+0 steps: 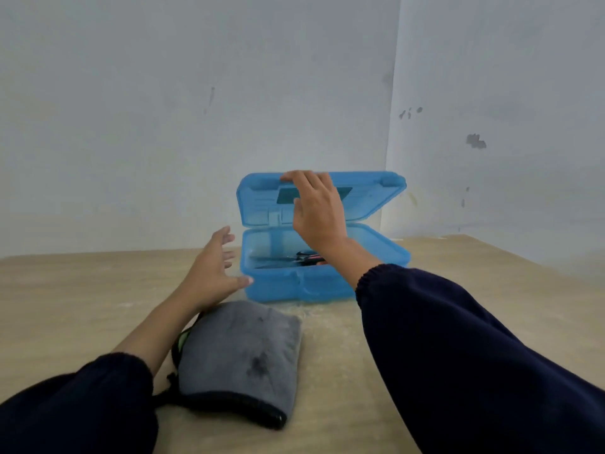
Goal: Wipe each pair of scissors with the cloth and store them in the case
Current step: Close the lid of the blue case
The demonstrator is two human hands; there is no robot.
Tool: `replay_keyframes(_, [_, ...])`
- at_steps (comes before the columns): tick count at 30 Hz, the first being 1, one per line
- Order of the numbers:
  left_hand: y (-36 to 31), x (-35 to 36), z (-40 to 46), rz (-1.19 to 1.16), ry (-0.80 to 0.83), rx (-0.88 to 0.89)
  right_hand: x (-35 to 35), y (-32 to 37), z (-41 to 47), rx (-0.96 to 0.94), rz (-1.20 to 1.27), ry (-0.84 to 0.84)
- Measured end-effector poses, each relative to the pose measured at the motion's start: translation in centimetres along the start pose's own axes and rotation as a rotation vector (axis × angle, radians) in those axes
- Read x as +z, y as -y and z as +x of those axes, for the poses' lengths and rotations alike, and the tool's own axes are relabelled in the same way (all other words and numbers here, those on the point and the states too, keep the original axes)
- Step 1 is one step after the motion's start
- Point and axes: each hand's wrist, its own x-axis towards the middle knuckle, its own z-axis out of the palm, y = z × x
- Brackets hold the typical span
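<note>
The one blue case [324, 283] stood open on the table [65, 290], and the right hand [316, 208] gripped the upper edge of its raised lid [370, 194], fingers curled over the rim, while the left hand [212, 270] was spread with straight fingers just beside the case's left front corner, holding nothing. Below the right wrist, inside the tray, scissors [294, 258] lay stored; their number could not be told, and none showed outside. With the one grey cloth [242, 358] lying idle near the left forearm, the step in hand was probably closing: the lid would need swinging down while the left hand steadied the base.
</note>
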Motion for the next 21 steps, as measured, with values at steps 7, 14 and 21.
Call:
replay_keyframes(7, [-1.4,0.9,-1.0,0.220,-0.103,0.154,-1.8,-0.1,-6.2,-0.050,-0.155,0.134])
replay_keyframes(14, [-1.5,0.6,-1.1,0.432,-0.063,0.338,-3.5,-2.6,-7.1,-0.021,-0.067,0.544])
replay_keyframes(21, [-1.7,0.6,-1.1,0.465,-0.012,0.359,-3.5,-2.6,-7.4,0.035,0.032,0.516])
